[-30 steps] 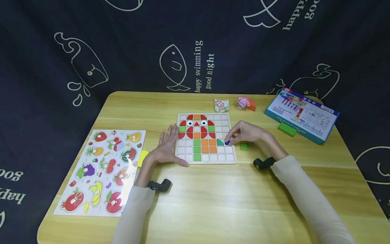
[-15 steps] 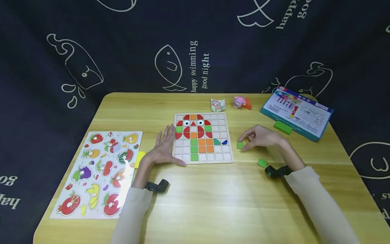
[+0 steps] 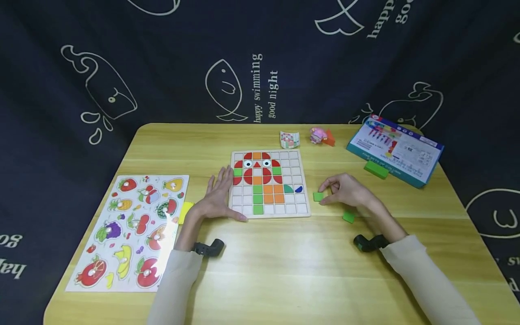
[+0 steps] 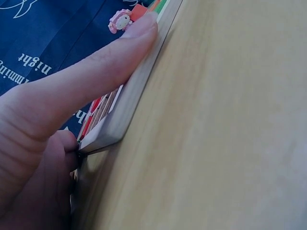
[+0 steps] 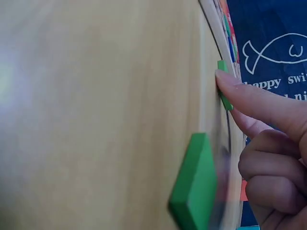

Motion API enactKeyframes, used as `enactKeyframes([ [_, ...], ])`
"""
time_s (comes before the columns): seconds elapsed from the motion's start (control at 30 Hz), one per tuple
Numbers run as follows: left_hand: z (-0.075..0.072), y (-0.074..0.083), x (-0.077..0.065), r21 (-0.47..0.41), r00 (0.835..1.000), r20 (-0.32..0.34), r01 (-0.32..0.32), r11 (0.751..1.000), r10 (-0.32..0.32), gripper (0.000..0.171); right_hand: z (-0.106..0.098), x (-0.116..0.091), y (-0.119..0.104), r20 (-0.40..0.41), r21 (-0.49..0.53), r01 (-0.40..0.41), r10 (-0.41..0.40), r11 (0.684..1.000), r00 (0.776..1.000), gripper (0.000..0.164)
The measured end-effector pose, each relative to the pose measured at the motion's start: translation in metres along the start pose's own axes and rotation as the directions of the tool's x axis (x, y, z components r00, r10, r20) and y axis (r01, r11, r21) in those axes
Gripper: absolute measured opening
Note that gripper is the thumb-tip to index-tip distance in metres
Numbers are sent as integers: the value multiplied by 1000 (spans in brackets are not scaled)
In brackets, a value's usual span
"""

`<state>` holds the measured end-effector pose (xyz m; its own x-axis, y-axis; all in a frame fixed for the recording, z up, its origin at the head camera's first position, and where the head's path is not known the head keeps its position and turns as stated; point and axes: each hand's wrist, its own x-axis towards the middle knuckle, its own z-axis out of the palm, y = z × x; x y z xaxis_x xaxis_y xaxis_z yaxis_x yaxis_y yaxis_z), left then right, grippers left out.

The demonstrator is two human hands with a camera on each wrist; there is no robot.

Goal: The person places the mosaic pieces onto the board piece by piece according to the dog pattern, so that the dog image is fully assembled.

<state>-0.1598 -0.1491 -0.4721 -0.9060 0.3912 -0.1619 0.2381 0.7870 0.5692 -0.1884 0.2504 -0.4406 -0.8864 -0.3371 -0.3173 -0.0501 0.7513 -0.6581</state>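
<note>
A square wooden grid board (image 3: 292, 169) lies on the table, filled partly with red, orange and green tiles and two eye pieces. My left hand (image 3: 217, 198) rests at its left side, fingers spread and straight, with the thumb along the front edge (image 4: 129, 108). To the board's right, my right hand (image 3: 348, 190) pinches a green square tile (image 3: 318, 197) between thumb and index finger, low by the table. A second green tile (image 5: 194, 184) lies nearer me, below that hand. A blue half-round piece (image 3: 298, 189) and a teal quarter-round piece (image 3: 288, 188) sit on the board.
A fruit puzzle board (image 3: 93, 243) lies at the left, with a yellow piece (image 3: 185, 212) beside it. Behind the grid board are a small pattern card (image 3: 290, 140), a pink figurine (image 3: 318, 135) and an orange-red block (image 3: 329, 138). A box (image 3: 398, 151) and green block (image 3: 376, 169) stand right.
My right hand has let go of the blue half-round piece on the board, moved right and taken the green tile, shifting it slightly towards me. My left hand stays at the board.
</note>
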Motion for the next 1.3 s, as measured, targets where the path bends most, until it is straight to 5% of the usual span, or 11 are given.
enactKeyframes([
  [0.23, 0, 0, 0, 6, 1000, 0, -12, 1000, 12, 152, 2, -8, -14, -39, 80, -21, 24, 997, 999, 30],
  [0.5, 2, -1, 2, 2, 1000, -8, -23, 1000, 23, 153, 41, 1, -58, -59, 182, 23, -12, 983, 998, 28],
  [0.73, 2, -1, 1, 6, 1000, -5, -9, 1000, 9, 152, 55, 3, -56, -159, 221, 17, 19, 975, 987, 27],
  [0.93, 2, -2, 1, 21, 1000, 0, -5, 1000, 5, 152, 59, 6, -53, -138, 263, 41, -4, 964, 990, 25],
  [1.13, 0, 0, 0, 12, 1000, 1, 1, 1000, -1, 152, 33, -11, -41, -103, 217, -17, 40, 976, 994, 35],
  [1.3, 0, 0, 0, 14, 1000, -1, 5, 1000, -5, 152, -6, -53, 1, -71, 123, -67, 76, 990, 995, 49],
])
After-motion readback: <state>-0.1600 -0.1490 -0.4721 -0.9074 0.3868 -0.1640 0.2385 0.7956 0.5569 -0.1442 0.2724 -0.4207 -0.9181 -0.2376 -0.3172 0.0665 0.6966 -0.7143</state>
